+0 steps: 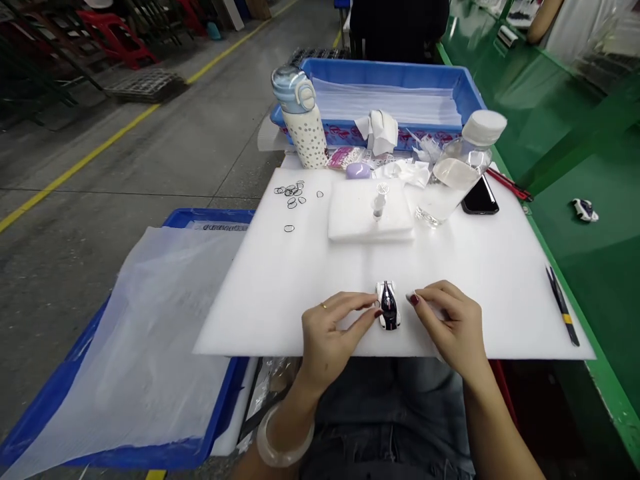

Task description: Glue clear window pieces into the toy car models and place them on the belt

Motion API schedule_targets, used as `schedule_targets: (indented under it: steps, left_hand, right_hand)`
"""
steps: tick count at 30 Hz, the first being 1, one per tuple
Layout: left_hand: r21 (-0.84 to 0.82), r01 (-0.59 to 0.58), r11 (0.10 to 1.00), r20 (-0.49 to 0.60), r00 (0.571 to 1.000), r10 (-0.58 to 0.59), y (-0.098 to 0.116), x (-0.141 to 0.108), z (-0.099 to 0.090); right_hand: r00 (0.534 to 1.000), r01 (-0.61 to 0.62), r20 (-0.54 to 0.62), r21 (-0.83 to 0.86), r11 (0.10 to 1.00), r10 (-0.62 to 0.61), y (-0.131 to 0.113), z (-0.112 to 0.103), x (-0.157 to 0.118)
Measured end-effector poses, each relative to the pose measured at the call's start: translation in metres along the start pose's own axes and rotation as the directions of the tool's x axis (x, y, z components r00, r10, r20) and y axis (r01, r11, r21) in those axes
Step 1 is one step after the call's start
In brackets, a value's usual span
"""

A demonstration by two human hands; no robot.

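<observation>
A small white toy car (389,308) with a black centre lies on the white foam sheet (280,293), close to its front edge. My left hand (333,333) has thumb and forefinger closed at the car's left side, touching it. A thin dark curve shows between those fingertips, too small to name. To the right of the car and apart from it, my right hand (453,323) is pinched, fingertips together; what they hold, if anything, is too small to make out. Several thin black rings (291,191) are scattered at the sheet's far left.
Behind the car sits a foam block (370,213) with a small clear piece on it. Farther back stand a clear bottle (450,173), a dotted flask (306,133) and a blue tray (390,70). A phone (481,197) and tweezers (563,307) lie right; another toy car (584,210) rests beyond.
</observation>
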State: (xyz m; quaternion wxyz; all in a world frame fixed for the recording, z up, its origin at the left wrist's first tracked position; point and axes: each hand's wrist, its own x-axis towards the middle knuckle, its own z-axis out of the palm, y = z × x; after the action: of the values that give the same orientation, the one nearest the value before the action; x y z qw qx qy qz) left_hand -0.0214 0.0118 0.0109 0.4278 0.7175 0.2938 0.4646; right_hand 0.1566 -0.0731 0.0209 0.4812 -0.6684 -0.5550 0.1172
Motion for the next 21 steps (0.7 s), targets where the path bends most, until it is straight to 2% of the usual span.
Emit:
schedule_targets:
  steps: [1,3,5,7,10,17,21]
  left_hand:
    - [0.124,-0.097,0.988,0.019,0.995,0.095,0.0,-0.002,0.001]
    - [0.257,-0.236,0.937,0.084,0.972,0.221,0.0,-0.007,0.005]
    - [0.32,-0.309,0.895,0.136,0.95,0.28,-0.001,-0.009,0.01]
    - [0.346,-0.326,0.88,0.17,0.944,0.283,-0.001,-0.01,0.012]
    - [0.36,-0.281,0.89,0.183,0.956,0.228,-0.001,-0.008,0.012]
    - [0.279,-0.071,0.958,0.144,0.989,0.031,-0.002,-0.004,0.007]
    - [0.273,-0.057,0.96,0.149,0.989,0.016,-0.004,-0.003,0.006]
  right_hand:
    - [1.0,-0.008,0.02,-0.013,1.0,0.008,0.001,0.002,0.0]
    - [0.998,-0.005,0.07,-0.017,1.0,0.006,0.001,0.004,0.0]
    - [0.992,-0.003,0.123,-0.01,1.0,0.004,0.0,0.004,-0.001]
    - [0.988,-0.013,0.155,-0.024,1.0,0.016,-0.001,0.003,-0.001]
    - [0.982,-0.025,0.185,-0.064,0.998,0.036,-0.001,0.002,-0.001]
    - [0.977,-0.041,0.207,-0.07,0.997,0.054,-0.001,0.0,0.001]
    - [0.975,-0.049,0.214,-0.073,0.996,0.064,-0.002,0.002,0.003]
